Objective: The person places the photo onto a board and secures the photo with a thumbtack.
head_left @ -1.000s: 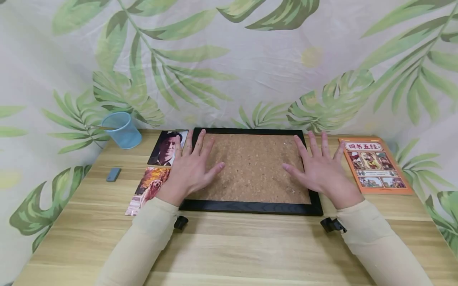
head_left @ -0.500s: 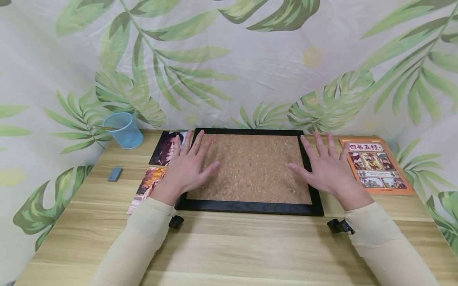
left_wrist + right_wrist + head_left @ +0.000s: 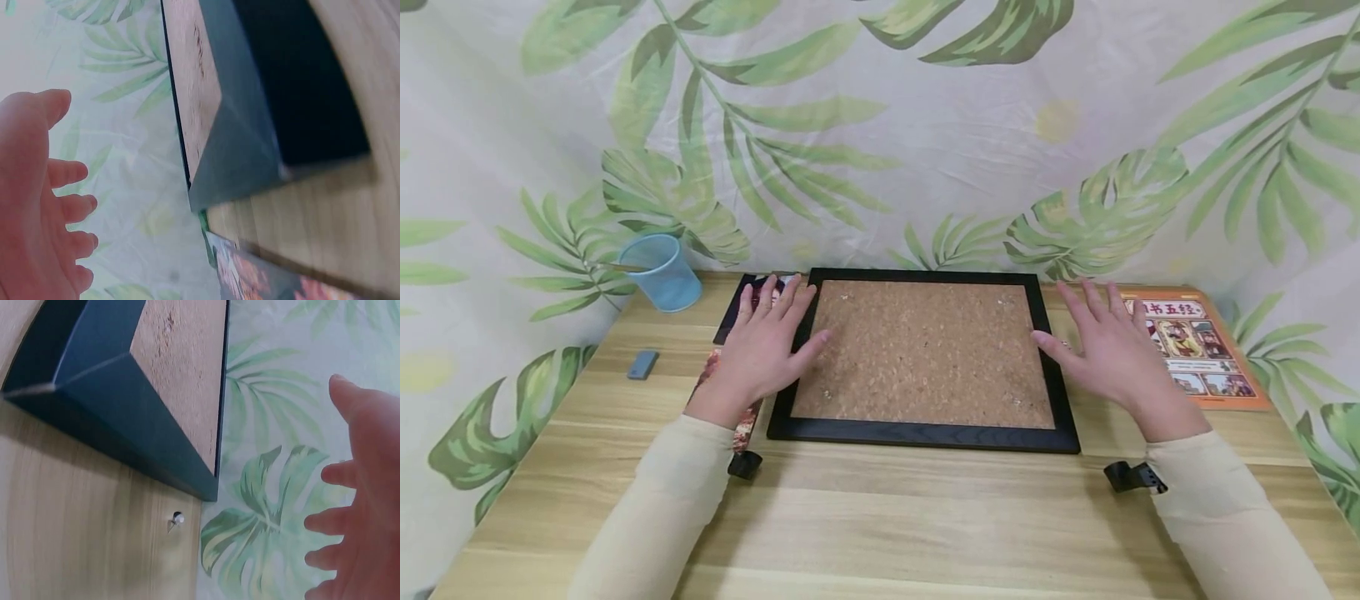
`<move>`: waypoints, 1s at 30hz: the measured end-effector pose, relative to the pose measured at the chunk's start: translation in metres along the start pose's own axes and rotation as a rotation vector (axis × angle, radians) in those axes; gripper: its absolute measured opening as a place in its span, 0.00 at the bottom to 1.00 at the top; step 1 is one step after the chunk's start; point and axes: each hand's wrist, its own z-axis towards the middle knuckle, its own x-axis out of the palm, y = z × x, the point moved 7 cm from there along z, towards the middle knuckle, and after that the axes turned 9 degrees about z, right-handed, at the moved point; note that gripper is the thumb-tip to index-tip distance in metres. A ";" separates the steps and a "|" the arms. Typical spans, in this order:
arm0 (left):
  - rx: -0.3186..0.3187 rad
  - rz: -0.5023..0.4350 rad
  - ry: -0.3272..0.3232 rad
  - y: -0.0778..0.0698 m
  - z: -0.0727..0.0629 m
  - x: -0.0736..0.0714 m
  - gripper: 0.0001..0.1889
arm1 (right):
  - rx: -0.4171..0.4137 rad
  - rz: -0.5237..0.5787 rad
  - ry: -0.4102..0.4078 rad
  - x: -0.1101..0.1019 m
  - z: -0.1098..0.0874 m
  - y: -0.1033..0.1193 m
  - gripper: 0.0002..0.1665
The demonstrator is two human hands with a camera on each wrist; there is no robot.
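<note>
A cork board (image 3: pixel 925 358) in a black frame lies flat on the table, with small clear pins near its corners. My left hand (image 3: pixel 763 350) is above the board's left edge, fingers spread, holding nothing. Partly hidden beneath it are a portrait photo (image 3: pixel 730 321) and a photo with orange foliage (image 3: pixel 747 427). Just past the right edge, my right hand (image 3: pixel 1112 358) hovers with fingers apart, also holding nothing; it covers part of an orange comic-style book (image 3: pixel 1213 358). In both wrist views the hands appear raised off the board.
At the back left stands a blue mesh cup (image 3: pixel 668 279) with a thin stick in it. A small grey-blue block (image 3: pixel 643 364) lies in front of the cup. One loose clear pin (image 3: pixel 178 517) is on the table beside the frame. A leaf-print curtain (image 3: pixel 955 150) hangs behind.
Both hands have moved apart and outward from over the cork, the left leftward and the right rightward. The left now covers more of the photos. The board has stayed put.
</note>
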 end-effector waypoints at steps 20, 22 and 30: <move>-0.231 -0.291 -0.047 0.081 -0.012 0.004 0.24 | 0.036 0.260 -0.053 -0.004 0.008 -0.051 0.29; -0.250 -0.293 -0.025 0.089 -0.012 0.006 0.23 | 0.034 0.263 -0.048 -0.003 0.010 -0.056 0.27; -0.304 -0.328 0.132 0.120 -0.009 0.024 0.25 | 0.065 0.285 0.009 0.005 0.020 -0.074 0.23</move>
